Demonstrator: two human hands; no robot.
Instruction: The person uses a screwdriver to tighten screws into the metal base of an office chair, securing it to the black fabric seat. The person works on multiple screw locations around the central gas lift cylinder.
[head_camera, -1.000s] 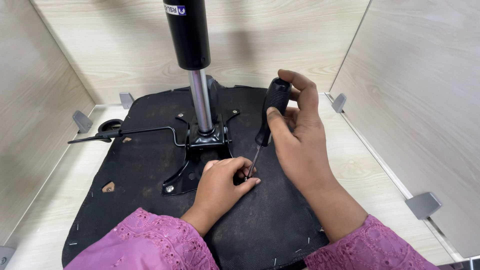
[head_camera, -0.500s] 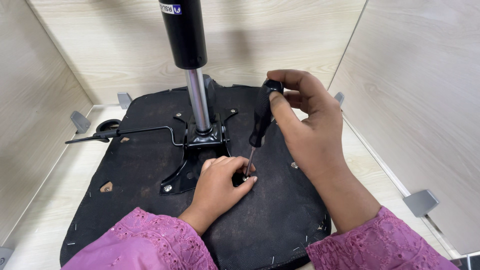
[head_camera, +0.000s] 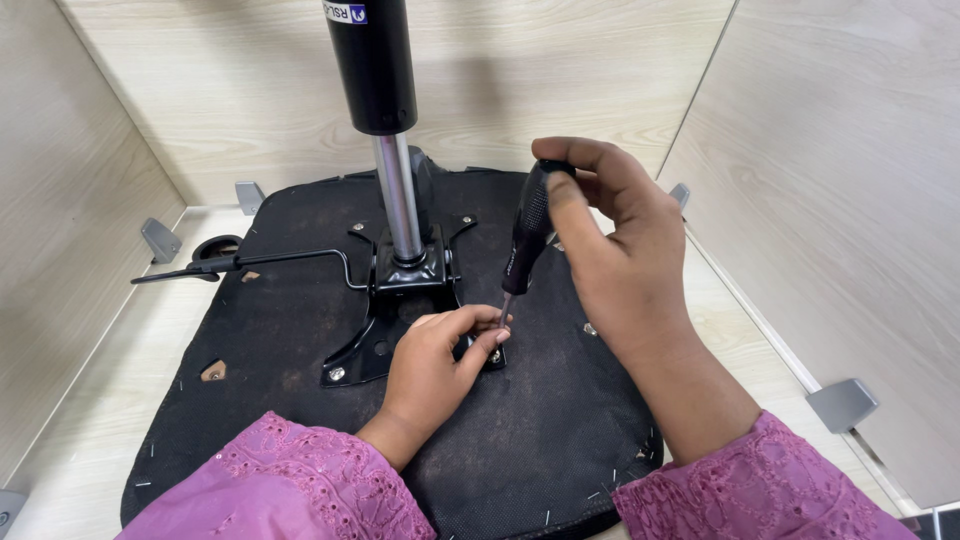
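Nearest you, both pink embroidered sleeves (head_camera: 290, 480) come in from the bottom edge over the upturned black seat base (head_camera: 540, 430), which lies flat on the pale wood tabletop (head_camera: 90, 420) and fills most of it. Small staples dot the fabric along its near rim.

Your left hand (head_camera: 435, 365) rests palm down on the fabric, its fingers curled in around the tip of the screwdriver (head_camera: 525, 240), thumb and forefinger pinching close at the spot where the blade meets the near right foot of the black metal bracket (head_camera: 400, 300). Whether it grips a screw there cannot be told; the fingers hide that point.

Your right hand (head_camera: 610, 250) is above and just right of it, closed around the black handle of the screwdriver, fingertips wrapped over the top of the handle and thumb along its side. The tool stands nearly upright, leaning slightly to the right at the top.

Just behind your left hand, the bracket spreads its arms across the middle of the seat base, and a silver screw (head_camera: 337, 374) shows in its near left foot. A thin black lever (head_camera: 240, 262) runs from it out to the left. From the bracket rises the gas cylinder (head_camera: 385, 130), chrome below and black above. Farther back, grey metal corner brackets (head_camera: 160, 240) hold the wooden walls.
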